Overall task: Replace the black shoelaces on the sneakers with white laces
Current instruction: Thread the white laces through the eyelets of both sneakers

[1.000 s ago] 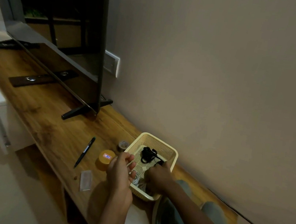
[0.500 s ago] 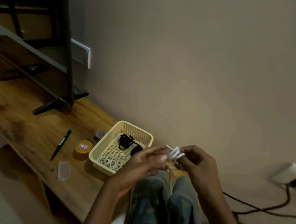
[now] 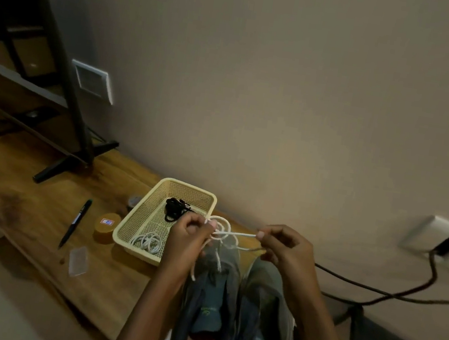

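**Unwinding a white lace above the sneakers**

Left hand (image 3: 188, 236) pinches the coiled white lace (image 3: 222, 227). Right hand (image 3: 286, 252), at its 3 o'clock, pinches the free end, stretching it taut, probably to unwind it. Both hover over the sneakers (image 3: 217, 291), ready for threading. Black laces (image 3: 174, 209) sit discarded in the basket (image 3: 188, 187) at 10 o'clock

A wooden bench (image 3: 22, 206) runs along a beige wall (image 3: 287, 92). A dark TV (image 3: 12, 21) stands on it at left. A black pen (image 3: 75, 223), a round yellow tin (image 3: 106, 226) and a small clear case (image 3: 78, 261) lie beside a cream basket (image 3: 190, 187). Black cables (image 3: 402, 295) run from a wall socket (image 3: 439, 245) at right.
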### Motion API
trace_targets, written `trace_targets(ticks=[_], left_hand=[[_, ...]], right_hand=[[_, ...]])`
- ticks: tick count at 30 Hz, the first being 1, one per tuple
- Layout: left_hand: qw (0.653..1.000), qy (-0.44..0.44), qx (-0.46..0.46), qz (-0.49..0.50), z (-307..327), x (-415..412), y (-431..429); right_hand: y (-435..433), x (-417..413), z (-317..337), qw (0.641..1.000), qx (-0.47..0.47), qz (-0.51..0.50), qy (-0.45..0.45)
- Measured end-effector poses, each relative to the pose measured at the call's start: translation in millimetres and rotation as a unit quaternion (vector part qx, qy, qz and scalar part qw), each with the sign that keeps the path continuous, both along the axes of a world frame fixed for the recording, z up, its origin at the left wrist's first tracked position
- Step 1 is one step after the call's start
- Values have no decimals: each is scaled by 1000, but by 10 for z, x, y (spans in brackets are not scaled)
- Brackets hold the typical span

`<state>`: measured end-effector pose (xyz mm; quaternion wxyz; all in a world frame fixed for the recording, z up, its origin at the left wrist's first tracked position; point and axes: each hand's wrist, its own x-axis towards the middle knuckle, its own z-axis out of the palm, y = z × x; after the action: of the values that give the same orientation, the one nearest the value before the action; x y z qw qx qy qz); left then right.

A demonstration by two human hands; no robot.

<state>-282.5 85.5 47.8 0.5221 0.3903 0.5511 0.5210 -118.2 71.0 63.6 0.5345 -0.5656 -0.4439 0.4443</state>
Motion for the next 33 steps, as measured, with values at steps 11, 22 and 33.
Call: trace_targets(ticks=[11, 22, 33], left_hand=[[983, 23, -43, 174, -17, 25, 13], [893, -402, -149, 138, 54, -110, 26], [869, -342, -99, 344, -49, -377, 79]], right_hand=[[59, 290, 18, 944, 103, -312, 7], [17, 436, -26, 904, 110, -401, -101], [26, 616, -79, 870, 75, -482, -66]])
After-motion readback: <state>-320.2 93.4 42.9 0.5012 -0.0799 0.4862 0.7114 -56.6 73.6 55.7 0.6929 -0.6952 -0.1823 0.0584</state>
